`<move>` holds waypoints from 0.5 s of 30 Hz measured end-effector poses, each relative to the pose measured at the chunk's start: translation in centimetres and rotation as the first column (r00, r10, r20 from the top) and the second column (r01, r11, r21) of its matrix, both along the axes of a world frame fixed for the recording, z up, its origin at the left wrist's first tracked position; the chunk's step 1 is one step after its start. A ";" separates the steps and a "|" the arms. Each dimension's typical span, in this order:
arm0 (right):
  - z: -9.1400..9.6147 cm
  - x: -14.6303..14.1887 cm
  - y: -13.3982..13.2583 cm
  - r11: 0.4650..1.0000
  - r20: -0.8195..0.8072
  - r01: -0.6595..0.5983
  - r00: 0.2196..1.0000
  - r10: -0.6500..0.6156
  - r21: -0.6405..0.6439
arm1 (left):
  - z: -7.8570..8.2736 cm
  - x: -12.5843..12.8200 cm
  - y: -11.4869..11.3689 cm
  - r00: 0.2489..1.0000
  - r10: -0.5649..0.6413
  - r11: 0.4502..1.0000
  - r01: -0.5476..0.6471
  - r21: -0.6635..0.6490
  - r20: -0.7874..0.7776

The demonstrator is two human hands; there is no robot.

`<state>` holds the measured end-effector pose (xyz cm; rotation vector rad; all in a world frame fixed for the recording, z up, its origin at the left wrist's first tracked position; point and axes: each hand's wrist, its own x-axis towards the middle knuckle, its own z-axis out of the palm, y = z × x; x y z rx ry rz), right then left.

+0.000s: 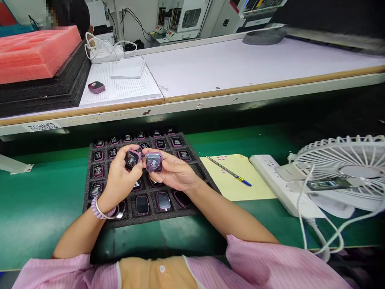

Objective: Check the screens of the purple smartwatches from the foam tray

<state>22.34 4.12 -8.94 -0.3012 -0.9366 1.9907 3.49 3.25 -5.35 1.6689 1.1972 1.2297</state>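
Two purple square watch cases sit pinched above the black foam tray [90,188]: your left hand [120,180] grips one watch case [132,159], your right hand [173,172] the other [154,161]; tray labels seem unreadable.

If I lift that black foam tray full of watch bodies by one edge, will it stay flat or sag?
The black foam tray is thin foam, so it would likely sag when lifted by one edge. The watch bodies sit loosely in open pockets, so tilting could probably spill them. On the green belt it should push flat without rolling, since it lies low and wide.
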 end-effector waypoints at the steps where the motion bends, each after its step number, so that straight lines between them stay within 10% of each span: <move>1: 0.0 0.0 0.0 1.000 -0.008 -0.002 1.000 0.002 0.003 | 0.0 0.0 0.0 1.000 0.002 1.000 -0.002 -0.005 -0.002; 15: 0.1 0.1 0.1 1.000 -0.017 0.008 1.000 -0.008 0.004 | 0.1 -0.1 0.2 1.000 -0.025 0.998 0.025 -0.058 0.009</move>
